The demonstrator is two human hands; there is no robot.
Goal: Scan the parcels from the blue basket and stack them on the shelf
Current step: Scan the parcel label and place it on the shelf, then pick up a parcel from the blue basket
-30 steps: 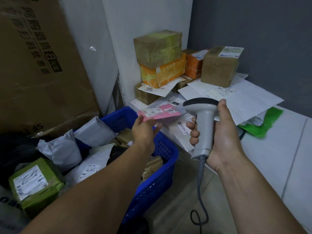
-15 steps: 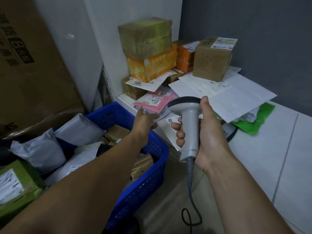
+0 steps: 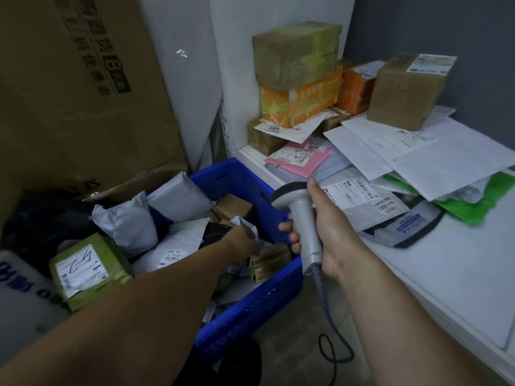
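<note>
The blue basket (image 3: 250, 305) stands on the floor at lower centre, full of grey and white mailers, small brown boxes and a green parcel (image 3: 83, 268). My left hand (image 3: 239, 239) reaches down into it beside a crumpled white parcel (image 3: 246, 222); its fingers are buried among the parcels. My right hand (image 3: 331, 235) grips the grey barcode scanner (image 3: 301, 215) upright over the basket's right rim. A pink parcel (image 3: 306, 162) lies flat on the white shelf (image 3: 446, 274), apart from both hands.
At the shelf's back stand a green-taped box (image 3: 295, 54) on an orange box (image 3: 301, 104), and a brown box (image 3: 404, 90). White mailers (image 3: 412, 154), a grey labelled mailer (image 3: 359, 201) and a green bag (image 3: 479, 204) cover the shelf. A large carton (image 3: 69, 93) leans at left. The scanner cable (image 3: 334, 346) hangs to the floor.
My left hand has let go of the pink parcel, which now lies on the shelf, and has dropped into the basket. The scanner has come down and left.
</note>
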